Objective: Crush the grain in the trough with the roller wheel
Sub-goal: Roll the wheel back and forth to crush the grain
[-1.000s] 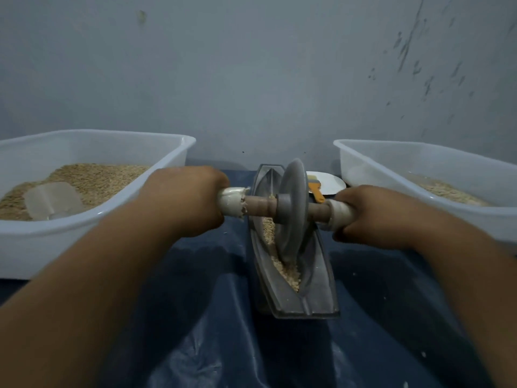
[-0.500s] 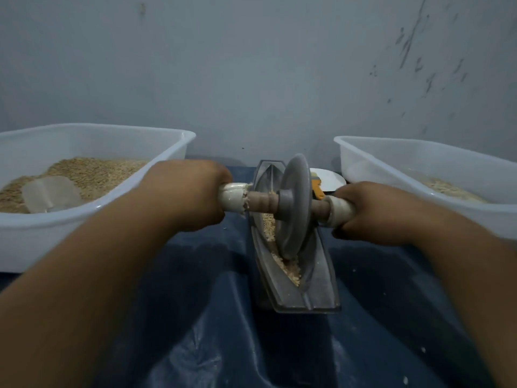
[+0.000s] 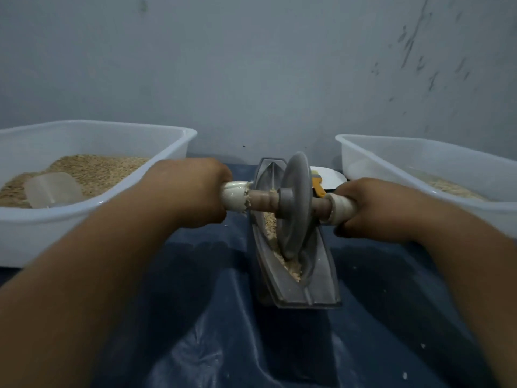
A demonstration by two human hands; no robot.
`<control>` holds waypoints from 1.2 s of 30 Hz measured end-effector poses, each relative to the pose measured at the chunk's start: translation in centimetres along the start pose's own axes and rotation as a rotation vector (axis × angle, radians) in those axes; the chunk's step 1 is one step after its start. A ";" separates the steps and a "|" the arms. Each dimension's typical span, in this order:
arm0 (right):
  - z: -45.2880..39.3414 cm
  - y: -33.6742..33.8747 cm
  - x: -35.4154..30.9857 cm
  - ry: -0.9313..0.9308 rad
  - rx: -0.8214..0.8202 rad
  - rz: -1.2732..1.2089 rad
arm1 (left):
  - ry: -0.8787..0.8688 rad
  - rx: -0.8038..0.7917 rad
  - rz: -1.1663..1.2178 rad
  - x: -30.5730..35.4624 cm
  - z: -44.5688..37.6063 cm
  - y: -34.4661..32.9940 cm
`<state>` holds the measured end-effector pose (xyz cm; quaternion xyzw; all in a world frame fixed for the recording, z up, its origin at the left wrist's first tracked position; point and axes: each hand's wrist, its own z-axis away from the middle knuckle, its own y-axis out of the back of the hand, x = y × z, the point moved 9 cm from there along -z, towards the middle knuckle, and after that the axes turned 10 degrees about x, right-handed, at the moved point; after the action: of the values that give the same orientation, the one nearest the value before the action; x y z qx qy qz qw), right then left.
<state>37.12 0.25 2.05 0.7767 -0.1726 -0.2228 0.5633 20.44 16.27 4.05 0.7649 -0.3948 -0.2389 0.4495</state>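
A grey boat-shaped trough (image 3: pixel 321 287) stands on the dark blue sheet in the middle. Pale crushed grain (image 3: pixel 291 266) lies along its groove. A grey roller wheel (image 3: pixel 293 219) on a wooden axle stands upright in the groove, its lower rim in the grain. My left hand (image 3: pixel 187 191) grips the white left end of the axle. My right hand (image 3: pixel 369 211) grips the white right end. Both fists hide most of the handle sleeves.
A white tub (image 3: pixel 84 217) at the left holds grain and a clear scoop (image 3: pixel 53 189). Another white tub (image 3: pixel 419 152) with some grain stands at the right. Behind the trough sits a white plate (image 3: pixel 331 177) with an orange-handled tool (image 3: pixel 317 186). A grey wall rises close behind.
The wheel has rolled a little away from me along the trough, both hands moving with it. The view has tilted slightly.
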 end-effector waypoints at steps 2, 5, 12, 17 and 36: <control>-0.5 0.2 -0.3 0.003 0.201 0.031 | 0.010 0.209 -0.075 0.3 0.0 0.7; -0.8 0.5 -1.0 0.059 0.350 0.115 | 0.016 0.240 -0.072 0.1 0.0 0.1; 0.7 0.4 0.5 0.003 -0.149 0.035 | -0.049 -0.140 0.071 0.2 0.3 0.0; -0.6 -0.4 0.1 -0.033 0.157 0.060 | -0.028 0.250 -0.081 0.7 0.1 1.0; -2.1 0.6 -1.1 0.094 0.545 0.242 | 0.042 0.301 -0.107 -0.9 -0.8 -1.3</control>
<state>37.33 2.30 3.38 0.8825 -0.2910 -0.0631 0.3639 21.01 17.78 3.35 0.8484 -0.3752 -0.1847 0.3244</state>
